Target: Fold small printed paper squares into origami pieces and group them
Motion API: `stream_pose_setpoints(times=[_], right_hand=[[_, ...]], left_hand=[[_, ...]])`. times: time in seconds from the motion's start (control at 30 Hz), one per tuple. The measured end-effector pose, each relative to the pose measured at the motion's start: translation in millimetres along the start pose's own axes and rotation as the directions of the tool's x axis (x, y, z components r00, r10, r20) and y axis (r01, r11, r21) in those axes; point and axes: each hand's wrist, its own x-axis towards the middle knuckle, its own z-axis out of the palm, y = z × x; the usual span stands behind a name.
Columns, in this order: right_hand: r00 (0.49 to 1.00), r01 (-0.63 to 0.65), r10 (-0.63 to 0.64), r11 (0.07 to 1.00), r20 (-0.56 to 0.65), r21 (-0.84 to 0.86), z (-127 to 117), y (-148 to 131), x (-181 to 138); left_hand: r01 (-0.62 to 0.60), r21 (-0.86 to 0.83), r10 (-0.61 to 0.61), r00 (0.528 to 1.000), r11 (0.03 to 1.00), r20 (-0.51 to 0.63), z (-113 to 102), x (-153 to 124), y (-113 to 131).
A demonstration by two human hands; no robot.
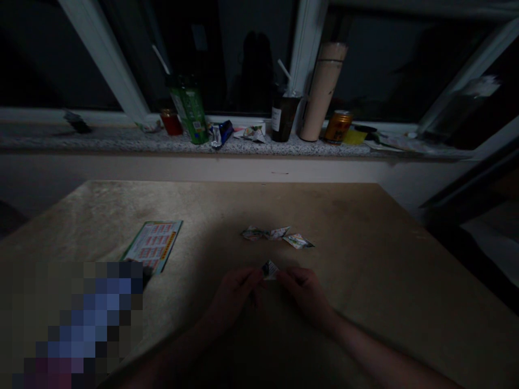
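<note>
Between my two hands is a small folded piece of printed paper (270,268), with a pointed top edge. My left hand (239,289) pinches its left side between thumb and fingers. On the right side, the fingers of my right hand (302,286) close on it in the same way. Just beyond my hands lie several folded paper pieces (279,233) in a loose row, printed in light colours; one of them (299,241) sits a little nearer on the right. Dim light hides the finer folds.
A printed sheet or booklet (156,243) lies on the table (357,227) at the left, beside a pixelated area. Along the granite windowsill (243,147) stand a green cup (194,113), a dark cup (285,116), a pink flask (322,94) and an orange can (338,127).
</note>
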Motion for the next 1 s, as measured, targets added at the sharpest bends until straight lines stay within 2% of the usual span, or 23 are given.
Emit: stream_pose_setpoints(times=[0.37, 0.53, 0.7, 0.87, 1.0], right_hand=[[0.999, 0.012, -0.011, 1.0, 0.031, -0.015, 1, -3, -1], [0.998, 0.055, -0.055, 0.997, 0.002, -0.055, 0, -4, -7], [0.994, 0.112, -0.11, 0.989, 0.024, -0.097, 1, -2, -12], [0.99, 0.137, -0.137, 0.981, 0.01, -0.137, 1, -1, -10], [0.99, 0.116, -0.126, 0.985, -0.071, -0.13, 2, -5, -9]], left_hand=[[-0.054, 0.013, 0.054, 0.998, 0.998, 0.008, -2, 1, 2], [-0.069, 0.107, 0.07, 0.998, 0.992, -0.005, 1, 0, 0], [-0.201, 0.119, 0.214, 0.972, 0.972, -0.1, 6, -4, -6], [-0.327, 0.292, 0.336, 0.942, 0.899, 0.019, 8, -7, -12], [-0.306, 0.314, 0.327, 0.945, 0.899, -0.016, 7, -5, -13]])
